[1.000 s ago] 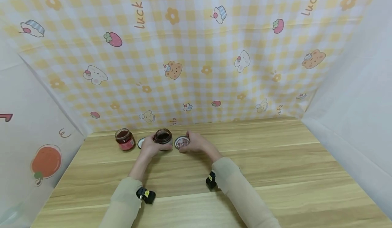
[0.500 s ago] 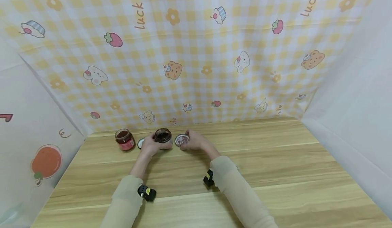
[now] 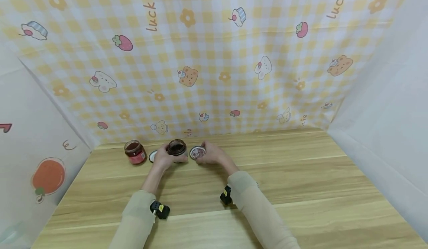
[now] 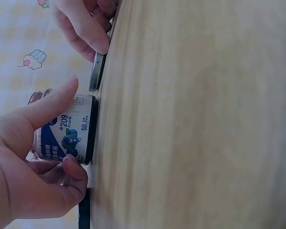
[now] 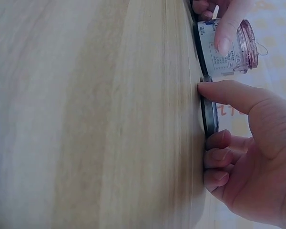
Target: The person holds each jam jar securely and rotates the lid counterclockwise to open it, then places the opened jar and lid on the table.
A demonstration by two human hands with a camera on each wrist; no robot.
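Note:
My left hand (image 3: 163,159) grips an uncapped jam jar (image 3: 177,147) from the left, its thumb along the near side. The jar stands upright, its dark mouth upward. In the left wrist view, its white-and-blue label (image 4: 69,136) shows blueberries, above a dark band at the base. Just right of the jar, my right hand (image 3: 211,153) pinches a round jar lid (image 3: 197,152) by its edges between thumb and fingers. That lid (image 5: 209,114) lies flat at the tabletop, its patterned face up. Another lid (image 3: 152,156), pale inside, lies left of my left hand, which partly hides it.
An open jar with a red label (image 3: 135,153) stands at the far left of the wooden table (image 3: 301,182). Close behind the jars hangs a yellow checked cloth (image 3: 214,63). White cloth walls (image 3: 378,74) close off both sides.
My right forearm has shifted slightly left, and the lid in my right hand has moved a little toward the back. The left hand keeps its grip on the jar.

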